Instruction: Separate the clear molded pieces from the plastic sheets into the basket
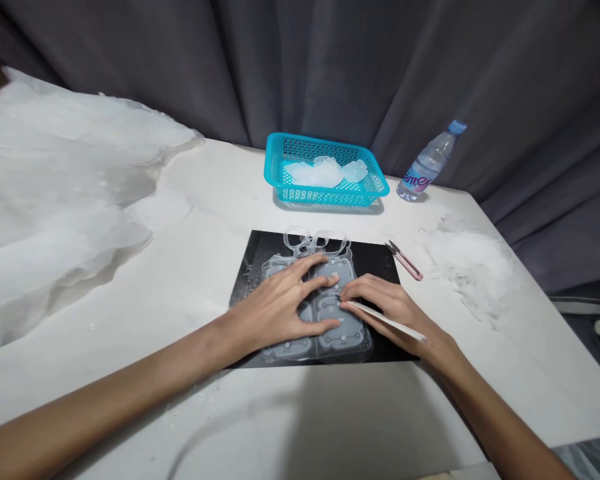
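Observation:
My left hand (285, 297) lies spread over a translucent moulded plastic sheet (347, 339), fingers apart and pressing it down. The sheet has rounded panels with small circles and lines, and looped clear strips at its far end. It rests on a black mat (377, 257). In my right hand (387, 300) is a slim white pen-like tool (393, 322), pinched near its dark tip. That tip meets the sheet by the middle of its right-hand panels, close to my left fingertips. Its exact kind cannot be made out.
A blue basket (325, 197) with clear plastic pieces (325, 172) stands at the back, beside a water bottle (427, 163). Pink-handled thread snips (405, 261) lie right of the mat, near clear scraps (475, 260). A large translucent pile (65, 193) covers the table's left.

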`<state>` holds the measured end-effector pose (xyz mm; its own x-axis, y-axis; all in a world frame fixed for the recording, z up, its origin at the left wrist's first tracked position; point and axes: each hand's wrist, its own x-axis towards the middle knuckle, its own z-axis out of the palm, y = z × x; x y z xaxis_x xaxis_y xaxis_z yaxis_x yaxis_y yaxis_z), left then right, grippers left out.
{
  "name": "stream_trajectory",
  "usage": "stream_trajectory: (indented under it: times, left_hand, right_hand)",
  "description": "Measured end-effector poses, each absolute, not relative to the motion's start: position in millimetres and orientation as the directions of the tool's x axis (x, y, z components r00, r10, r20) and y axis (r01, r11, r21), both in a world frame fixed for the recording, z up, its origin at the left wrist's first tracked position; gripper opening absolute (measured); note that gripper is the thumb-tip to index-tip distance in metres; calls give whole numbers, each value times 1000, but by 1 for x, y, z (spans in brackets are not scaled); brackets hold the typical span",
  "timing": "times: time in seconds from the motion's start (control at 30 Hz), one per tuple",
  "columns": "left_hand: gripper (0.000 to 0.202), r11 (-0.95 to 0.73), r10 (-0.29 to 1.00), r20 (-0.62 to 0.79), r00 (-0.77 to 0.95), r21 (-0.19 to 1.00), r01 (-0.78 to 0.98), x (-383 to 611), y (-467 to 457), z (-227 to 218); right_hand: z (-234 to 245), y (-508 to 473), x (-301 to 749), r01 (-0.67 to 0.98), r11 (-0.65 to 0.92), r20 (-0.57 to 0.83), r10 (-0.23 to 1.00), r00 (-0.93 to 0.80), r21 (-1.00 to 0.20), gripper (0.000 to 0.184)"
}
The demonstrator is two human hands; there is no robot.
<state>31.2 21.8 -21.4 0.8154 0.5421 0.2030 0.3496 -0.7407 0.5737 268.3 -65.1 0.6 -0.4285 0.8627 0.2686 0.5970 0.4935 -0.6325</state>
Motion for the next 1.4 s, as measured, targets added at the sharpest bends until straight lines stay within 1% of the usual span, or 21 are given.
stream_trajectory:
  times: [0.1, 0.27, 0.43, 0.5, 0.6, 0.7, 0.77, 0.83, 0.9, 0.97, 1.1, 1.3, 1.33, 1.4]
  left_hand:
    - [65, -734, 551, 190, 813, 573, 364, 32, 22, -21]
    - [65, -756, 550, 199, 811, 531, 382, 32, 22, -22]
    - [64, -773, 544, 212, 812, 502, 387, 32, 22, -21]
    - [65, -773, 541, 205, 815, 504, 386, 32, 23, -21]
    - [68, -774, 538, 216, 815, 510, 376, 32, 25, -23]
    - [70, -776, 539, 222, 812, 505, 378, 32, 26, -25]
    - [71, -777, 540, 214, 814, 499, 384, 33, 26, -26]
    - [70, -778, 537, 213, 816, 498, 383, 33, 25, -26]
    - [70, -781, 535, 209, 819, 493, 384, 33, 24, -25]
    - [71, -779, 537, 199, 820, 489, 392, 33, 24, -23]
    - [72, -755, 553, 161, 817, 511, 410, 34, 25, -20]
    - [57, -713, 560, 75, 825, 552, 433, 31, 27, -17]
    - [58, -706, 557, 55, 829, 558, 437, 31, 27, -17]
    - [71, -677, 572, 14, 820, 573, 462, 31, 28, -16]
  right_hand:
    - [1, -65, 268, 603, 514, 278, 851, -445, -610, 11]
    - [5, -66, 267, 597, 503, 282, 858, -429, -625, 9]
    - [2, -64, 267, 627, 511, 276, 855, -438, -588, 9]
    - [-2, -63, 266, 645, 534, 300, 844, -445, -546, 9]
    - [-5, -63, 264, 683, 577, 349, 816, -460, -447, 10]
    - [-2, -65, 264, 716, 572, 329, 819, -471, -400, 12]
    - [3, -68, 265, 723, 548, 292, 836, -465, -421, 12]
    - [8, -70, 267, 710, 524, 268, 851, -451, -470, 12]
    - [10, -70, 267, 688, 521, 268, 852, -449, -505, 11]
    - [8, -68, 267, 677, 539, 288, 841, -457, -501, 11]
    - [-2, -63, 264, 700, 566, 328, 824, -462, -436, 10]
    - [-7, -62, 261, 750, 572, 342, 814, -470, -332, 15]
    - [-7, -62, 260, 765, 564, 341, 817, -464, -311, 16]
    - [-7, -61, 260, 790, 550, 328, 824, -462, -270, 22]
